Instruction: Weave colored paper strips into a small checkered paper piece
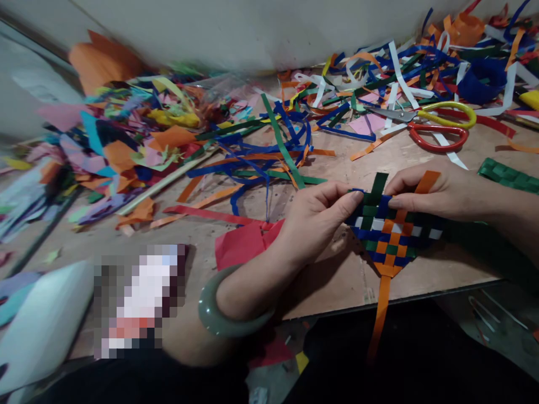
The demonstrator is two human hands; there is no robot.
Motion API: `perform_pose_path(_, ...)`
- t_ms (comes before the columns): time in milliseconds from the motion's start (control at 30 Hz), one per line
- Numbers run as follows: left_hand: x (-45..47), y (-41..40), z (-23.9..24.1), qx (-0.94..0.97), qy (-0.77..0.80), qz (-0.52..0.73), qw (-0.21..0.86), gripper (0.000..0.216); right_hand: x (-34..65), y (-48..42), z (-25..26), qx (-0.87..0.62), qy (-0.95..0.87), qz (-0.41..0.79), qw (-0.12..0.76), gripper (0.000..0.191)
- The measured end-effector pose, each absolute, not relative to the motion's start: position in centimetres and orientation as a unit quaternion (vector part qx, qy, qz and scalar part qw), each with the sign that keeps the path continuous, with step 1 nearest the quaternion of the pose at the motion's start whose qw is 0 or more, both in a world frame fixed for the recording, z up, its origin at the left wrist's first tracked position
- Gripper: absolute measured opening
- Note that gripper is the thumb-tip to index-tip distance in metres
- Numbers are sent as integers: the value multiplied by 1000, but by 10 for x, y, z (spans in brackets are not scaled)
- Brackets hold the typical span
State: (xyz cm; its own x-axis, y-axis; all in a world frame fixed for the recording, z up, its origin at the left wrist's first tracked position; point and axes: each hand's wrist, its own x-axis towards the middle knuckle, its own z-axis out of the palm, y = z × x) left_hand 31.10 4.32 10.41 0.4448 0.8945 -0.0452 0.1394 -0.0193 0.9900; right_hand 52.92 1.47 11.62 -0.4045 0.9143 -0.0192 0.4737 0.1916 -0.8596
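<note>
A small woven piece of paper strips (389, 233) in blue, green, orange and white is held just above the wooden table (337, 280). My left hand (315, 219), with a pale green bangle on the wrist, pinches its left top edge. My right hand (438, 191) grips its right top side, fingers closed over a green and an orange strip. A long orange strip (381, 314) hangs from the bottom point past the table's front edge.
Loose paper strips (269, 151) and scraps cover the far table. Scissors with a yellow and a red handle (438, 123) lie at the back right. A green woven band (509, 177) lies right, red paper (244, 241) left of my hand.
</note>
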Motion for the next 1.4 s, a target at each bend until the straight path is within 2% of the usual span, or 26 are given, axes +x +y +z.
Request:
perform_pose_path(467, 312, 43, 103, 615, 417, 325, 585, 27, 530, 15, 116, -497, -724, 411, 246, 19)
perform_pose_path(833, 312, 45, 96, 624, 404, 329, 582, 24, 528, 16, 113, -486, -715, 427, 267, 23)
perform_pose_path(1033, 314, 46, 95, 616, 399, 321, 599, 32, 532, 18, 111, -500, -716, 415, 252, 25)
perform_pose_path(1200, 314, 45, 95, 566, 365, 324, 665, 44, 536, 20, 112, -505, -699, 411, 295, 25)
perform_pose_path(1400, 315, 44, 90, 538, 336, 295, 715, 35, 534, 20, 110, -525, -669, 387, 357, 31)
